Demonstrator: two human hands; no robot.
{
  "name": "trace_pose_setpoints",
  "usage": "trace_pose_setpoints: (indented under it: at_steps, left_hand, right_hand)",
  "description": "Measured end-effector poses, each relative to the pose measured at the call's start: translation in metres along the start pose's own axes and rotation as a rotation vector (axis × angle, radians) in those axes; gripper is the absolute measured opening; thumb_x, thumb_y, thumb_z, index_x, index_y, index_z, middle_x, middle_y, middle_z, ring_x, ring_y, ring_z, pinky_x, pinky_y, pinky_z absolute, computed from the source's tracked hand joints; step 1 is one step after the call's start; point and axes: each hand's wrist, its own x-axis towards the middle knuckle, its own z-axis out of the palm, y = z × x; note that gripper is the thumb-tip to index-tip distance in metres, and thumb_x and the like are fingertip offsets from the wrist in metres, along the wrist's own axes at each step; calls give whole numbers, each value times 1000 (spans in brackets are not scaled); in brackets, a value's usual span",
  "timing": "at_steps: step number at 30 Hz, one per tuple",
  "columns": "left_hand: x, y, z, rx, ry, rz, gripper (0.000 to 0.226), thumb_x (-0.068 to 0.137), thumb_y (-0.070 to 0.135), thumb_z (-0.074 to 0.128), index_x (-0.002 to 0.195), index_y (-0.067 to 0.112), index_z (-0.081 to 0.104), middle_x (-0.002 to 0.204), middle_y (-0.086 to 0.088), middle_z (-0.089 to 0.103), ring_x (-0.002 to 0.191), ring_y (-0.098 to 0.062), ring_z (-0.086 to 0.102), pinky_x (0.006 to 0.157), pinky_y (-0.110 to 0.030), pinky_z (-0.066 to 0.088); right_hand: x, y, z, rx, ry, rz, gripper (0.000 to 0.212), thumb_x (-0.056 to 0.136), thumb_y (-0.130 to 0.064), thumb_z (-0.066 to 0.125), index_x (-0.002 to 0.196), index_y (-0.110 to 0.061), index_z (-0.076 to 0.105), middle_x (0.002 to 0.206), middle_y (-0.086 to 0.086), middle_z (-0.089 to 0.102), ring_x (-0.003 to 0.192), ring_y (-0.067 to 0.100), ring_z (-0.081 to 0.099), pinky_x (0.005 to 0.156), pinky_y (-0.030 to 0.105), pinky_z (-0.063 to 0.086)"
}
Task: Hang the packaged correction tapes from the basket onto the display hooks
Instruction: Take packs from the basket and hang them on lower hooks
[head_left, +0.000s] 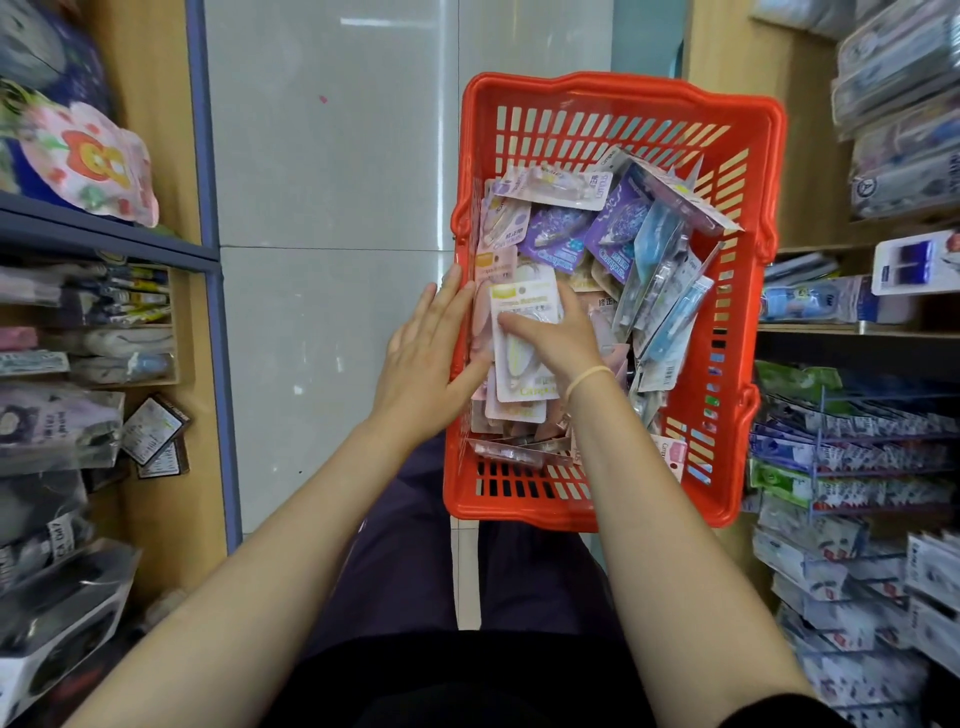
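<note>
A red plastic basket (737, 364) stands on a white stool in front of me, filled with several packaged correction tapes (608, 228) in purple, pink and blue. My right hand (558, 338) grips a small stack of white and pink packs (519, 374) near the basket's left side, thumb across the top pack. My left hand (431, 353) lies flat with straight fingers against the left edge of that stack, over the basket's left rim. Display hooks (852, 441) with hanging packs fill the lower right.
Wooden shelves on the left hold bagged stationery and pens (135, 296). Shelves at the upper right carry boxed goods (904, 119). A grey tiled floor (332, 260) runs between them. My dark-clothed legs are below the basket.
</note>
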Motion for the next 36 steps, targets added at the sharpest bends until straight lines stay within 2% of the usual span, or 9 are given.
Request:
trace_pose_setpoints:
  at_steps: [6,9,12,16,20,23,28,33,36]
  left_hand:
    - [0,9,-6,38,-10,-5,72,103,40,55,164,28,18,172,12,3,159,-16,3,123,-44,14]
    - [-1,20,-5,85,96,36,58,100,26,60,154,15,42,166,-7,31,154,-31,25,121,-48,24]
    - [6,38,6,32,180,95,40,92,5,58,132,-2,62,140,-22,57,129,-41,50,110,-48,40]
    - [35,67,23,-142,66,-92,52,94,-4,50,146,-1,47,151,-21,46,141,-38,41,116,-38,30]
    - [61,67,49,-217,33,-355,65,102,8,49,160,2,20,163,-22,29,151,-38,26,123,-44,23]
    - [66,71,62,-204,79,-319,65,103,15,52,161,11,23,155,-19,40,144,-37,35,117,-46,32]
    - [57,67,77,-197,16,-296,81,91,12,75,159,15,31,157,-16,29,144,-28,30,102,-16,22]
    - [60,55,84,-134,32,-354,96,78,31,88,157,18,34,148,-7,51,137,-28,42,109,-34,32]
    - [64,59,86,-91,30,-339,90,75,41,88,151,23,43,140,-5,56,134,-29,44,109,-47,39]
  right_hand:
    - [-11,1,-30,182,-95,49,52,80,-11,84,124,-27,61,116,3,74,106,24,72,95,49,57]
    - [-20,0,-38,230,-127,54,56,79,-13,85,128,-27,60,117,2,74,107,22,72,97,50,56]
    - [-32,2,-52,246,-167,67,70,79,-17,86,140,-26,52,120,-1,73,111,19,70,98,43,55]
    - [-48,18,-80,284,-127,87,54,84,-6,78,131,-23,57,117,3,74,112,25,69,96,42,56]
    - [-48,30,-99,291,-60,63,53,81,-10,81,126,-26,59,117,2,74,111,23,70,95,43,56]
    - [-40,27,-98,235,-47,13,51,81,-10,82,125,-23,59,112,-2,75,105,17,71,82,30,58]
    - [-30,32,-98,175,-41,-34,56,80,-15,84,130,-22,58,115,-5,74,105,11,71,86,30,58]
    - [-27,36,-109,182,-77,-48,52,82,-15,82,129,-19,59,118,-4,73,108,13,70,92,37,58]
    - [-25,37,-113,188,-97,-48,47,83,-13,81,125,-20,61,118,-2,74,110,16,70,94,39,57]
